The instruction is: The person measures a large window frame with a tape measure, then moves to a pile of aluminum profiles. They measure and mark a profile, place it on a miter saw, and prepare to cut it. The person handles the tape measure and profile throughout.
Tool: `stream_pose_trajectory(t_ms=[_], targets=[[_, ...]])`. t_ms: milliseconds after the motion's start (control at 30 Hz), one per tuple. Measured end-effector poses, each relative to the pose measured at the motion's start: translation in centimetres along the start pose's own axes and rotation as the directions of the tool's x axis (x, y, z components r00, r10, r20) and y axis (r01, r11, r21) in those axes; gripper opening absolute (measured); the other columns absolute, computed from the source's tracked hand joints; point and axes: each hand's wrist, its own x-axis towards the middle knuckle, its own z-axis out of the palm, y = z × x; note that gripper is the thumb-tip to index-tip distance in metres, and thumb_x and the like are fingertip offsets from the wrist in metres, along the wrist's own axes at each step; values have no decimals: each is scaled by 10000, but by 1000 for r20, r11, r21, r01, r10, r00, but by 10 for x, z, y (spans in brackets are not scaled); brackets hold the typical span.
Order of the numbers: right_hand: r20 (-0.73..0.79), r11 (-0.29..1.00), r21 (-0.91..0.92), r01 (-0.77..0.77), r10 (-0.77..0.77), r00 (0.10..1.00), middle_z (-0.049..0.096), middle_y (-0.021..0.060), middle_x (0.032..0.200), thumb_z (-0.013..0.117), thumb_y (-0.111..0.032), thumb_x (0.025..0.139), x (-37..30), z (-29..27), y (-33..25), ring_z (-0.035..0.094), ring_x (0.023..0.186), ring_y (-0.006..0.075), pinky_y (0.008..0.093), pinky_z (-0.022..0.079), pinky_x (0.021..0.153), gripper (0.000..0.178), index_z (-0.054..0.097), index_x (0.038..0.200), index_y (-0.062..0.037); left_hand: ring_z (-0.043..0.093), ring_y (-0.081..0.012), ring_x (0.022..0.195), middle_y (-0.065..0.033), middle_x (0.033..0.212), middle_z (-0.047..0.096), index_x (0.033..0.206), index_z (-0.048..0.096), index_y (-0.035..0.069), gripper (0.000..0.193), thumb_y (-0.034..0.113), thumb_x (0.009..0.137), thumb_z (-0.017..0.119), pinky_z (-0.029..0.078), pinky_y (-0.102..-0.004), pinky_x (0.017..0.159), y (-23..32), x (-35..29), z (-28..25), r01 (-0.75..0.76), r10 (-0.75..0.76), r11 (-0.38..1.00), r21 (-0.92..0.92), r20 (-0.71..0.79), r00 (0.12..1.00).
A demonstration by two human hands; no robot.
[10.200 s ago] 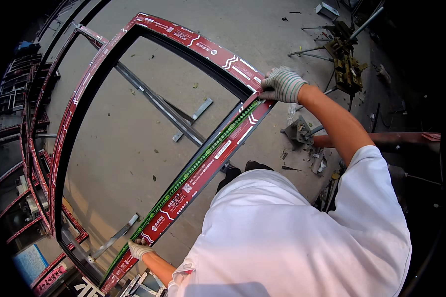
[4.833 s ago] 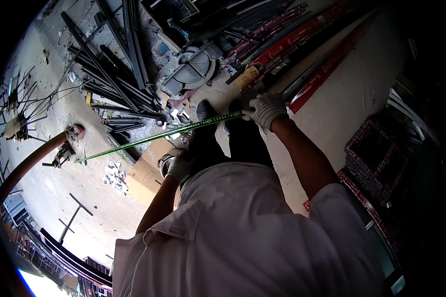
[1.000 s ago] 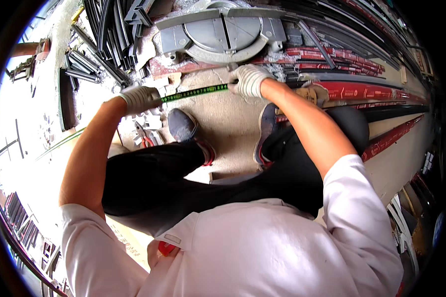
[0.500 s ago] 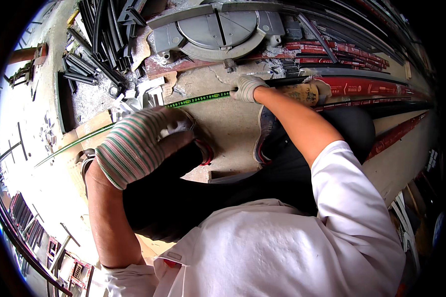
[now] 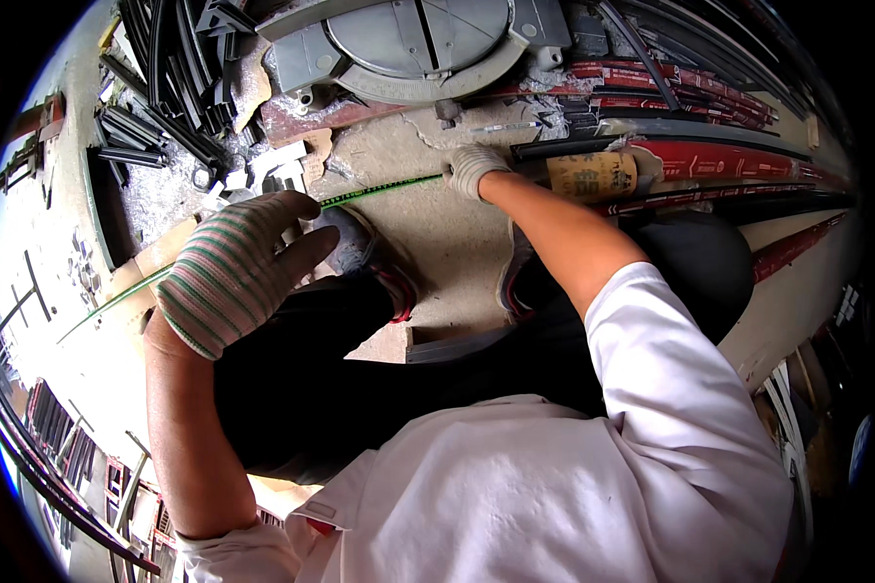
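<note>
My left hand (image 5: pixel 226 277), in a pink, green and white striped knit glove, has curled fingers at a green tape measure blade (image 5: pixel 384 187). Its thumb stands apart from the fingers, and the glove hides the stretch of blade it grips. Beyond that hand the blade runs on toward the lower left. At the blade's right end my right hand (image 5: pixel 476 173), gloved in pale knit, is closed on it. No tape case can be made out. Beside the right hand lie dark long profiles and a brown paper-wrapped piece (image 5: pixel 593 175).
A round grey saw base (image 5: pixel 418 44) stands ahead. Black profile offcuts (image 5: pixel 175 68) lie heaped at the far left, white scraps (image 5: pixel 277 165) nearer. Red-wrapped long profiles (image 5: pixel 719 160) stretch off to the right. My shoe (image 5: pixel 352 241) is below the blade.
My left hand has moved left and slightly up, its thumb farther from the fingers. My right hand has shifted slightly left. The view has moved a little, and the blade still spans both hands.
</note>
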Motion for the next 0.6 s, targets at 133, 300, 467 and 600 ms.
stream_pose_trajectory(t_ms=[133, 300, 467, 600], targets=[[-63, 988, -158, 1, -11, 998, 754, 179, 1136, 689, -277, 893, 24, 27, 9, 719, 1062, 384, 507, 574, 938, 266, 777, 1092, -125, 661, -204, 797, -102, 938, 724, 1200, 724, 34, 316, 254, 974, 730, 538, -355, 764, 7, 3, -3, 49, -49, 999, -1, -1, 999], [-177, 968, -241, 71, -115, 977, 722, 173, 1206, 677, -267, 927, 14, 33, 2, 683, 1141, 375, 495, 557, 983, 267, 765, 1101, -84, 722, -276, 793, -164, 901, 743, 1193, 705, 4, 334, 267, 986, 713, 564, -382, 758, 6, -4, 0, -52, 54, 998, 41, -49, 997], [-387, 974, -190, 125, -192, 902, 701, 156, 1196, 628, -240, 942, -13, 36, -4, 673, 1137, 350, 472, 556, 968, 259, 742, 1108, -78, 699, -242, 844, -146, 956, 740, 1185, 721, 10, 281, 191, 970, 725, 555, -371, 803, 9, -5, 2, -39, 40, 999, 38, -35, 999], [-579, 980, -116, 160, -198, 791, 706, 153, 1118, 617, -254, 933, -47, 7, -5, 677, 1077, 355, 478, 564, 924, 233, 714, 1042, -72, 714, -268, 814, -169, 929, 741, 1175, 716, -5, 312, 238, 979, 706, 560, -387, 775, 4, -8, 4, -122, 124, 992, 42, -54, 991]])
